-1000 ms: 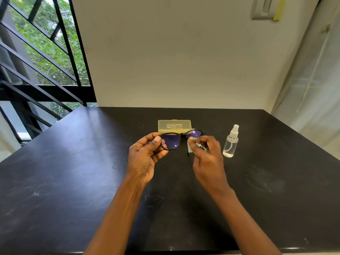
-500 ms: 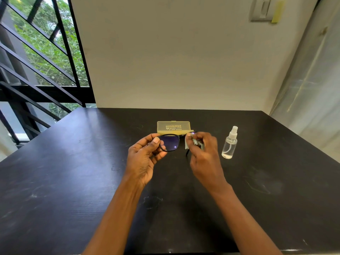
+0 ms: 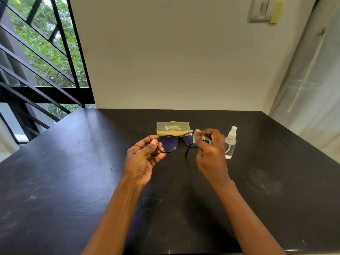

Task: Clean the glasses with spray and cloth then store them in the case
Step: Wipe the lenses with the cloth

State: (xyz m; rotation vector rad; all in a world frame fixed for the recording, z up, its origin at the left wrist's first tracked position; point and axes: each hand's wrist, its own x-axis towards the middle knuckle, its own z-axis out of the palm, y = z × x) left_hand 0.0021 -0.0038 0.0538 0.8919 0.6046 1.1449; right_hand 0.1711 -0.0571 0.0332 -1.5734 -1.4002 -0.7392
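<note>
Black-framed glasses (image 3: 170,144) with purple-tinted lenses hang just above the dark table (image 3: 73,172). My left hand (image 3: 142,159) pinches the frame at the left lens, thumb on top. My right hand (image 3: 211,151) pinches a small pale cloth (image 3: 197,138) against the right lens, and hides part of it. One temple arm hangs down between my hands. A closed yellowish case (image 3: 173,128) lies right behind the glasses. The clear spray bottle (image 3: 230,143) stands upright just right of my right hand.
A cream wall rises behind the table's far edge. A black metal railing and a window stand to the left. A pale curtain hangs at the right. Faint scuffs mark the table top.
The cloth in my right hand has shifted a little up and right over the right lens. My left hand holds the frame as before.
</note>
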